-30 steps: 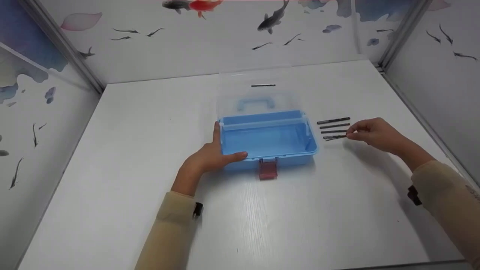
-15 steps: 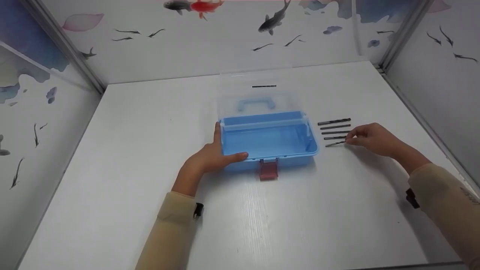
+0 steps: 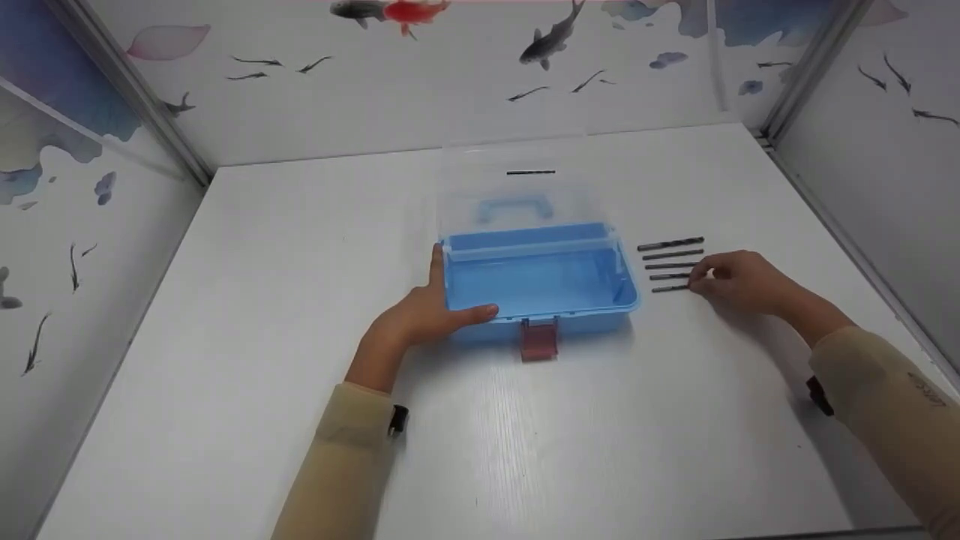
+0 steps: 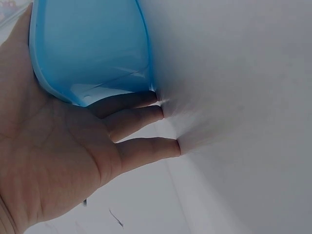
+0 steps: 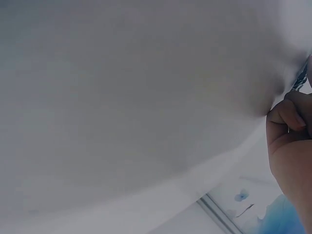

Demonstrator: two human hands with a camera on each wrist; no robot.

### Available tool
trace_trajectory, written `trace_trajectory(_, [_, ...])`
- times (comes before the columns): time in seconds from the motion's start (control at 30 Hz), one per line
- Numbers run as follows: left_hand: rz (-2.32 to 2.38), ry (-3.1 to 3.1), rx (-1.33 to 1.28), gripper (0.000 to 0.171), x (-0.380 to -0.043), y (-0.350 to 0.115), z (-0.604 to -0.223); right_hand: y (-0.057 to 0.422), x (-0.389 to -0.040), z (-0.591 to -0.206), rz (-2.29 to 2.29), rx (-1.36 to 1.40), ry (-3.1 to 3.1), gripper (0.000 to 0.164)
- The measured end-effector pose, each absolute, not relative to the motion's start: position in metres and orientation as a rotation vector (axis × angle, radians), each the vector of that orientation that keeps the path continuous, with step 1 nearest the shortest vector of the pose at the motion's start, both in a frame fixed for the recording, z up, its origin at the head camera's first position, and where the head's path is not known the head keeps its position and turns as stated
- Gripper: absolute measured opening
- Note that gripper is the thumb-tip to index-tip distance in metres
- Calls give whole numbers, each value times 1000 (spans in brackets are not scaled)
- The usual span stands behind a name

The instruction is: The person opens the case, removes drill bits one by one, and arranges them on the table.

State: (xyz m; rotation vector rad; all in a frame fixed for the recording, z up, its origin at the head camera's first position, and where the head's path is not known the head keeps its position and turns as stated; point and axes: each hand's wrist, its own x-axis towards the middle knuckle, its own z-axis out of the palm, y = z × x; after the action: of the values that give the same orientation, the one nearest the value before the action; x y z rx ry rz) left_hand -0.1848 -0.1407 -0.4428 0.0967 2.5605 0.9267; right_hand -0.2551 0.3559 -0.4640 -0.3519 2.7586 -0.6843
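A blue toolbox (image 3: 532, 281) stands with its clear lid (image 3: 465, 176) laid back. At its front left corner my left hand (image 3: 411, 316) rests with the thumb along the front rim and the index finger on the left side. In the left wrist view, the other fingers (image 4: 146, 146) are straight, tips down at the table beside the box wall. To the right of the box, my right hand (image 3: 739, 281) pinches the right end of the nearest drill bit (image 3: 669, 289). Its spiral flutes (image 5: 301, 78) show at the edge of the right wrist view.
Several more drill bits lie in a row behind it, the thickest bit (image 3: 671, 244) farthest back. Another dark bit (image 3: 531, 172) shows within the lid area. A red latch (image 3: 539, 341) hangs from the box front. Printed panels surround the white table (image 3: 247, 300).
My right hand has drawn the nearest drill bit toward me, apart from the bit behind it, and turned it roughly parallel to the row. The left hand and the box have stayed put.
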Motion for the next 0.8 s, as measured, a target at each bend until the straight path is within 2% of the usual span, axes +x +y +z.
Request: trace_trajectory(0.8, [933, 2559, 79, 146, -186, -141, -443, 361, -262, -466, -713, -294, 2679, 20])
